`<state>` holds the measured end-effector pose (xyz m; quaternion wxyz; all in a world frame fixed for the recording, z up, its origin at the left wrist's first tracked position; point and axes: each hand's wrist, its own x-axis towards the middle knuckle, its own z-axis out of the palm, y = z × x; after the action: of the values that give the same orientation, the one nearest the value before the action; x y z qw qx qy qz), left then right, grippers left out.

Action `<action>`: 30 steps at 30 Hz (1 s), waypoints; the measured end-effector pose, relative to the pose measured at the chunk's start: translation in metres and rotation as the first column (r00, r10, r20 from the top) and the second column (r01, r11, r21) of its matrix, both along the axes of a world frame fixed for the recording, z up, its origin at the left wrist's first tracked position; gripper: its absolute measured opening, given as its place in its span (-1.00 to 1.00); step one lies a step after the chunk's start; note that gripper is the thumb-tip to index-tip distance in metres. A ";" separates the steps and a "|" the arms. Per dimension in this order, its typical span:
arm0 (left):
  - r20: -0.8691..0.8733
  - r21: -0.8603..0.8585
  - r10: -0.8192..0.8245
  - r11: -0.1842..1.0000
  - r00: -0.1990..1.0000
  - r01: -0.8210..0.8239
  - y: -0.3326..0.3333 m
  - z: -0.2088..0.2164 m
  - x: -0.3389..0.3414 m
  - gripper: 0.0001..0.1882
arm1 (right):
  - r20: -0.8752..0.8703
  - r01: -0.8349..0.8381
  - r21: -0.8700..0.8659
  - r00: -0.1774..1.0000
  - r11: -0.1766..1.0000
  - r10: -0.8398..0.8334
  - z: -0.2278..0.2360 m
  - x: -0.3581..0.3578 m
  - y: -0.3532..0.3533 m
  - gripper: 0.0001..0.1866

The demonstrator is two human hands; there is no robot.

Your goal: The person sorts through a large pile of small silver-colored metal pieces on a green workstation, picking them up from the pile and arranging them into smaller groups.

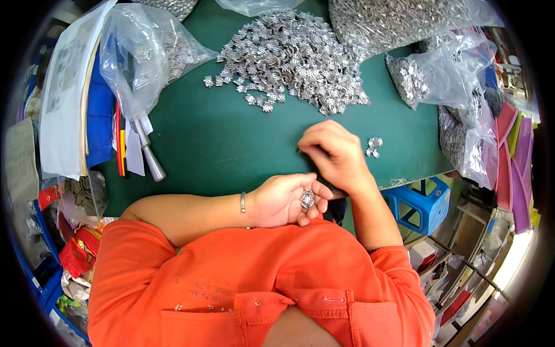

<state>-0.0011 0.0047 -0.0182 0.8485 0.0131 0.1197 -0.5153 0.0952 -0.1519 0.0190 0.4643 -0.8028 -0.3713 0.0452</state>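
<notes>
My left hand (283,201) lies palm up at the table's near edge, fingers curled around a small round cluster of silver metal parts (307,199). Just above it and to the right, my right hand (335,153) is closed, thumb and forefinger pinched together. A tiny dark speck shows at those fingertips, too small to name. To the right of that hand, a few loose metal parts (374,147) lie on the green table (225,144). Farther off spreads a large heap of similar small silver parts (295,58), with several strays along its near left side.
Clear plastic bags of metal parts (399,23) crowd the back and right. At left are another bag (139,52), papers (69,92), pens (121,144) and a grey-handled tool (151,159). A blue stool (421,205) stands beyond the right table edge.
</notes>
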 end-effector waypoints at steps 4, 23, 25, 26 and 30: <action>-0.007 -0.052 0.096 0.994 0.995 -0.096 0.001 0.002 -0.002 -0.41 | -0.394 -0.344 0.120 0.845 0.931 0.363 0.035 0.024 -0.006 -0.91; 0.045 0.069 -0.030 0.997 0.999 0.027 -0.003 0.001 0.002 -0.55 | 0.308 -0.212 -0.125 0.920 0.969 0.241 -0.002 0.024 0.021 -0.68; 0.039 0.057 -0.028 0.998 0.999 0.026 -0.002 0.001 0.001 -0.55 | 0.333 -0.096 -0.129 0.933 0.987 0.135 -0.002 0.018 0.002 -0.68; 0.041 0.056 -0.034 0.998 0.999 0.031 -0.001 0.001 0.002 -0.54 | 0.354 -0.053 -0.167 0.929 0.985 0.110 -0.003 0.015 -0.005 -0.67; 0.054 0.074 -0.045 0.996 0.998 0.041 0.001 0.004 0.003 -0.51 | 0.341 0.008 -0.119 0.940 0.993 0.034 -0.002 0.000 -0.018 -0.70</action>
<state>0.0022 0.0062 -0.0146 0.8392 0.0611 0.1143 -0.5281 0.0953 -0.1704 0.0165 0.3438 -0.8222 -0.4483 -0.0699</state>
